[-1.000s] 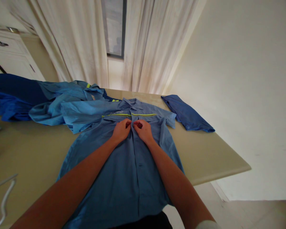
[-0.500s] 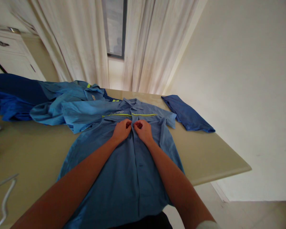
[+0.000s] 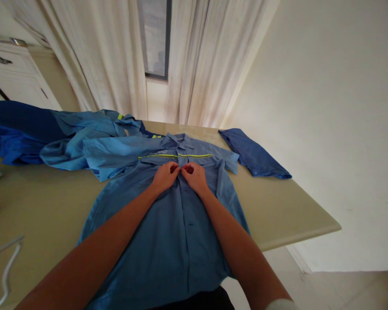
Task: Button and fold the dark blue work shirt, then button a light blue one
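Note:
A blue-grey short-sleeved work shirt [image 3: 155, 241] lies front up on the table, its collar pointing away from me and its hem hanging over the near edge. Yellow-green piping crosses the chest. My left hand [image 3: 166, 175] pinches the front placket just below that piping. Opposite it, my right hand [image 3: 194, 175] pinches the same placket, and the fingertips of both hands almost meet. Whatever button or buttonhole is between them is hidden by the fingers. Lower on the placket, buttonhole slits show.
More blue work clothes [image 3: 84, 133] are heaped at the left. A folded dark blue garment [image 3: 255, 153] lies at the right by the wall. A white hanger [image 3: 7, 271] rests on the table [image 3: 294, 215] at lower left. Curtains [image 3: 110, 51] hang behind.
The fingertips of both hands have drawn slightly closer together at the placket. The shirt and the other clothes stay where they were.

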